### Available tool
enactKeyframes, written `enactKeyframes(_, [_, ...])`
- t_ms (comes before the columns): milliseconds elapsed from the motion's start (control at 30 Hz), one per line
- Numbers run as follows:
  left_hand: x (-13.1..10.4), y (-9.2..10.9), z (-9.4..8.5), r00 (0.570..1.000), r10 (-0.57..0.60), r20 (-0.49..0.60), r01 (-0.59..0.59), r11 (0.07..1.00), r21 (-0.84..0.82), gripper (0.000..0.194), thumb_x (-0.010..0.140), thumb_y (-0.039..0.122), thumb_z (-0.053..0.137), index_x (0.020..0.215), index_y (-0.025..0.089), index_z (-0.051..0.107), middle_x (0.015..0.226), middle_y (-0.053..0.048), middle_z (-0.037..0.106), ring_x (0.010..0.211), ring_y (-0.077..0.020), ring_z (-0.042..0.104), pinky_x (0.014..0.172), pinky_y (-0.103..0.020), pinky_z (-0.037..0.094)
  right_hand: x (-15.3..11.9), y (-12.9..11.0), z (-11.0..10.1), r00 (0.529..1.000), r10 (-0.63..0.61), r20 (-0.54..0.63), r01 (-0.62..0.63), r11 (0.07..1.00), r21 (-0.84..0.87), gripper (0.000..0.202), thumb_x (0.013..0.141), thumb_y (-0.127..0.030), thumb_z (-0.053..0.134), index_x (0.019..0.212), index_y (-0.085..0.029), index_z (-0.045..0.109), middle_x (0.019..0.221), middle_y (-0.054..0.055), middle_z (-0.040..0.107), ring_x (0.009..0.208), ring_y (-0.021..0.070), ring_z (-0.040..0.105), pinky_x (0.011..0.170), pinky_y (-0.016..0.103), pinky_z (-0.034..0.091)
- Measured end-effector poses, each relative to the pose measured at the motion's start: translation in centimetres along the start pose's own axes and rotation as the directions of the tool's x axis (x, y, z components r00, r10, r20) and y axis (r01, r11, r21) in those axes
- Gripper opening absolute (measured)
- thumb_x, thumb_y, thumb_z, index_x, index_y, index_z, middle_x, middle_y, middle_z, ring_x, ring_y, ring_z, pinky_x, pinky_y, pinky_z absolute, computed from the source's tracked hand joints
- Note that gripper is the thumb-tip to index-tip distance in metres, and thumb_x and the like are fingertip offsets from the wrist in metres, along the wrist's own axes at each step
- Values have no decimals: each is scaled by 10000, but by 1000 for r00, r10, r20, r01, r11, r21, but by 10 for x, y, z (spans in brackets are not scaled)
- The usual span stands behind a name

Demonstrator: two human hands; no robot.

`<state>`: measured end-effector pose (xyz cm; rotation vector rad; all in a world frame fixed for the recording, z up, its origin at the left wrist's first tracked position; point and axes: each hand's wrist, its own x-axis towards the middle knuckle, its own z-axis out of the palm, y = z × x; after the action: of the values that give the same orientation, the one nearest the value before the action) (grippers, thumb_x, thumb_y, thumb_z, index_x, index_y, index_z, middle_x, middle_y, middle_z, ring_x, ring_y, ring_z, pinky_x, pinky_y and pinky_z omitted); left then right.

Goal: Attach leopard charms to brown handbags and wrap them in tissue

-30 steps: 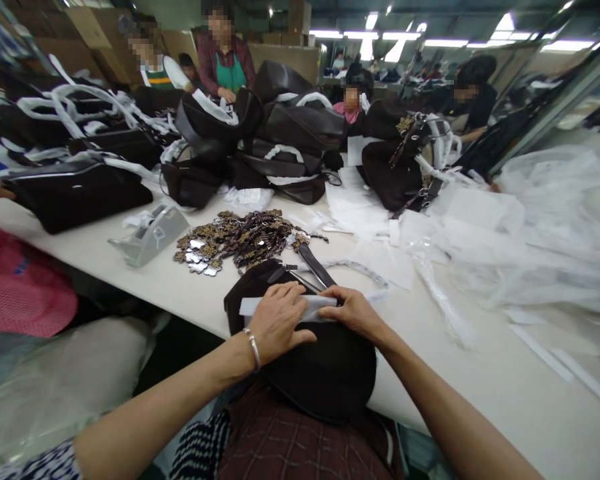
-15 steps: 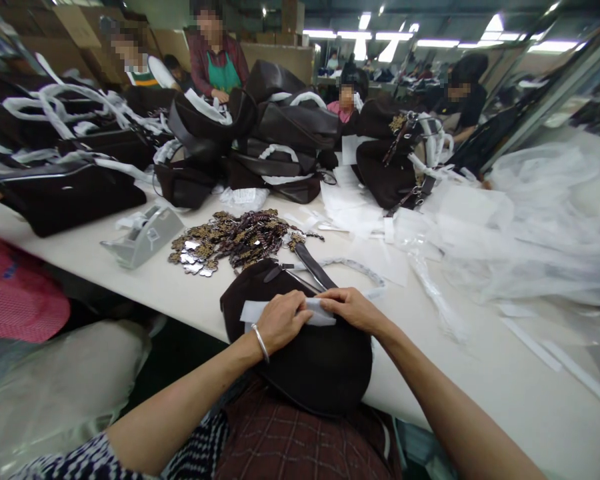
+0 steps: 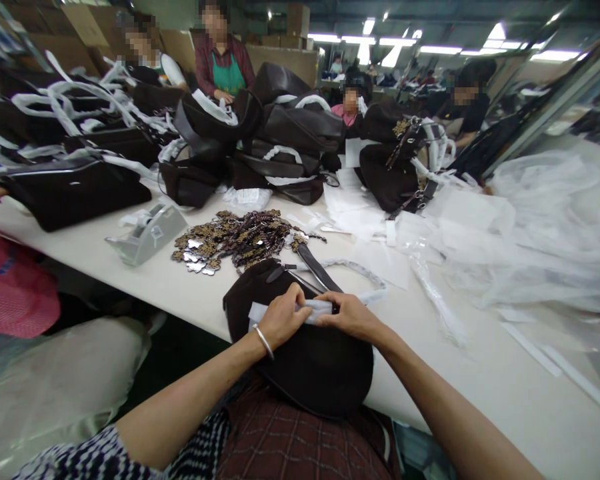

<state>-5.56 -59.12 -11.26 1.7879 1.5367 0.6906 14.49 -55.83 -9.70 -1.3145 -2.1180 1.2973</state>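
Note:
A dark brown bag (image 3: pixel 320 373) lies at the table's front edge, against my body. White tissue paper (image 3: pixel 256 313) is wrapped around something on it, which the paper and fingers hide. My left hand (image 3: pixel 283 315), with a silver bangle at the wrist, pinches the paper from the left. From the right, my right hand (image 3: pixel 347 313) has its fingers closed on the paper's other end. Beyond the hands, the bag's dark strap (image 3: pixel 317 268) and a wrapped handle (image 3: pixel 363 270) rest toward the table.
Behind the bag is a pile of patterned charms (image 3: pixel 245 237), with a tape dispenser (image 3: pixel 147 233) to its left. Stacked dark bags (image 3: pixel 300 127) line the back. Plastic wrapping (image 3: pixel 540 227) covers the right side. Other people stand beyond the table.
My right hand's fingers have curled further around the paper's right end, and the paper there looks more tightly folded. The paper's left end has moved slightly right. The camera view has shifted slightly.

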Motion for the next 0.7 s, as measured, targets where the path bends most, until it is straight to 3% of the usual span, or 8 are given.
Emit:
enactKeyframes(133, [2, -1, -4, 985, 109, 132, -99, 992, -80, 362, 797, 241, 598, 1145, 209, 504, 937, -32, 650, 847, -213, 609, 746, -294, 417, 4, 7, 4, 999, 26, -19, -25, 998, 63, 259, 694, -265, 706, 943, -194, 716, 863, -8, 707, 787, 175, 616, 720, 273, 453])
enactKeyframes(267, [8, 0, -10, 935, 228, 271, -245, 969, 32, 326, 794, 294, 622, 1108, 210, 601, 1070, -70, 650, 990, -257, 597, 852, -327, 408, 5, 12, 4, 998, 53, -21, -52, 996, 77, 249, 669, -260, 713, 906, -182, 721, 813, -11, 697, 748, 164, 601, 695, 261, 447])
enactKeyframes(367, [12, 0, -8, 945, 169, 282, -201, 975, 90, 342, 773, 366, 649, 1079, 215, 615, 1019, -56, 667, 932, -258, 614, 785, -316, 410, 6, 14, 4, 997, 72, -11, -70, 994, 86, 257, 666, -286, 726, 901, -182, 721, 791, -14, 693, 722, 158, 596, 669, 252, 441])
enactKeyframes(533, [15, -1, -2, 948, 16, 319, -67, 986, 151, 166, 777, 363, 611, 855, 217, 621, 778, -9, 663, 759, -223, 620, 617, -279, 347, 7, 14, 3, 999, 51, -7, -51, 996, 70, 255, 668, -314, 738, 885, -182, 725, 791, -9, 699, 731, 159, 602, 659, 241, 434])
enactKeyframes(700, [13, 3, -3, 942, 41, 334, -63, 997, 53, 151, 785, 351, 582, 811, 203, 570, 757, 2, 620, 760, -205, 604, 616, -265, 341, 6, 9, 4, 999, 50, 0, -50, 996, 70, 236, 681, -312, 732, 876, -179, 728, 770, -11, 693, 721, 157, 599, 649, 239, 434])
